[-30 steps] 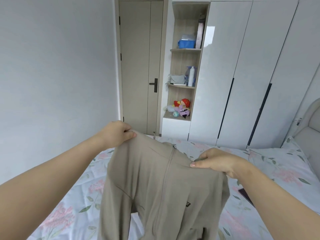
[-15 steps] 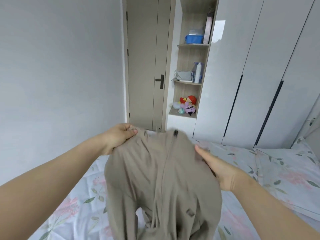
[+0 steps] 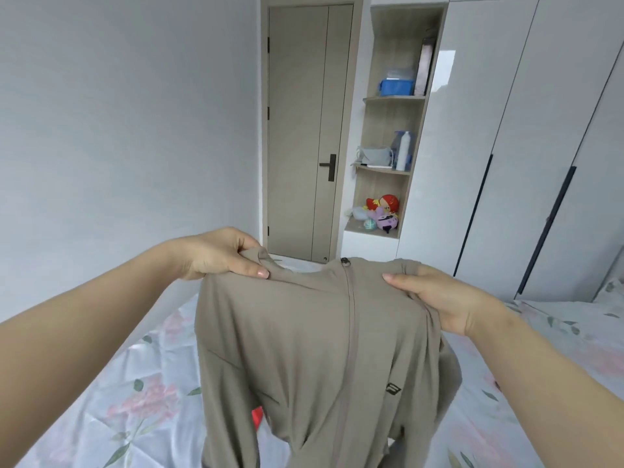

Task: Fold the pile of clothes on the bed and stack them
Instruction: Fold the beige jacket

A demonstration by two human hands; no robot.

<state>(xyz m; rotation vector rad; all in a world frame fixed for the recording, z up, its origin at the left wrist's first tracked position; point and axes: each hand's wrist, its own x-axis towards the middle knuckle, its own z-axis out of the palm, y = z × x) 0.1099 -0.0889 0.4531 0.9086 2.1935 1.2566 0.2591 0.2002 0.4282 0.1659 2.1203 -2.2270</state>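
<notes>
We are holding the beige jacket [image 3: 304, 349] up above the flowered bed [image 3: 118, 400], our left hand [image 3: 219, 255] pinching 1 shoulder between thumb and curled fingers and our right hand [image 3: 449, 302] gripping the other shoulder, zip facing us.

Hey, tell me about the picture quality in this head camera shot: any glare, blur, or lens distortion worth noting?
In the head view, light is soft and even, without hard shadows; a bright reflection glares on the glossy wardrobe door; the wide lens slants vertical lines toward the frame's edges; the beige jacket, left hand and right hand look sharp.
</notes>
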